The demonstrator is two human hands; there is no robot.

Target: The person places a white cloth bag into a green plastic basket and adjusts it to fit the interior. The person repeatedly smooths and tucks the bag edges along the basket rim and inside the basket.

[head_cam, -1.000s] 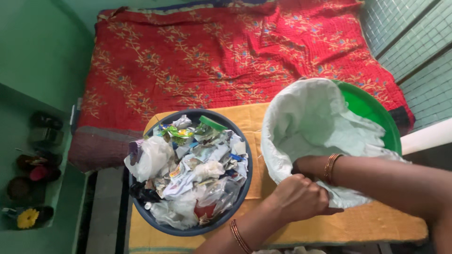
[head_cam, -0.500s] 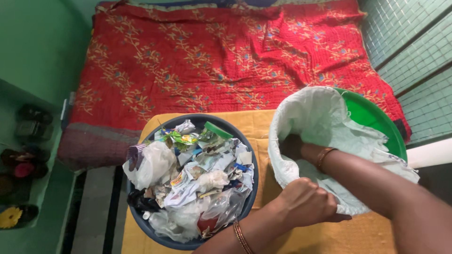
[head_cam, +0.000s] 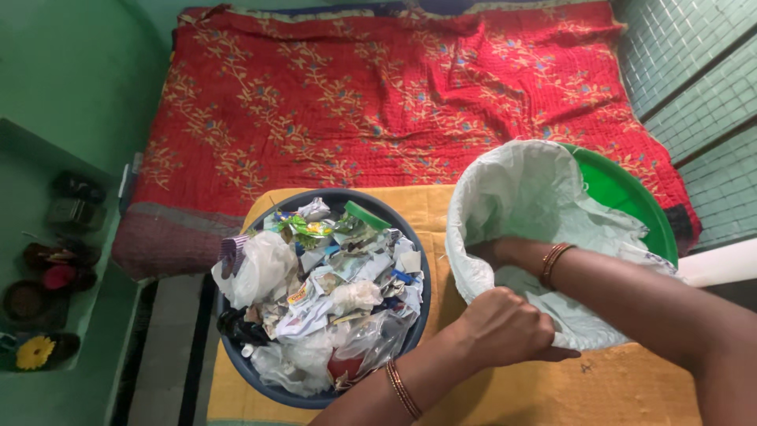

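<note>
A pale green plastic bag [head_cam: 528, 189] sits open inside a green bin [head_cam: 631, 189], its edge folded over the near rim. My left hand [head_cam: 505, 327] is closed on the bag's near edge. My right hand [head_cam: 487, 252] reaches down inside the bag, with its fingers hidden behind the rim and bangles on the wrist. To the left stands a blue tub [head_cam: 331, 196] heaped with crumpled wrappers, paper and plastic scraps [head_cam: 323, 292]. Both containers rest on a yellow cloth [head_cam: 615, 386].
A bed with a red flowered quilt [head_cam: 378, 95] fills the space behind the containers. A green wall niche [head_cam: 47, 268] on the left holds small dark pots and a yellow flower [head_cam: 35, 353]. A tiled wall [head_cam: 694, 63] rises on the right.
My right hand has gone from the bag's near edge deeper into the bag. My left hand has kept its grip on the edge. The view has shifted slightly.
</note>
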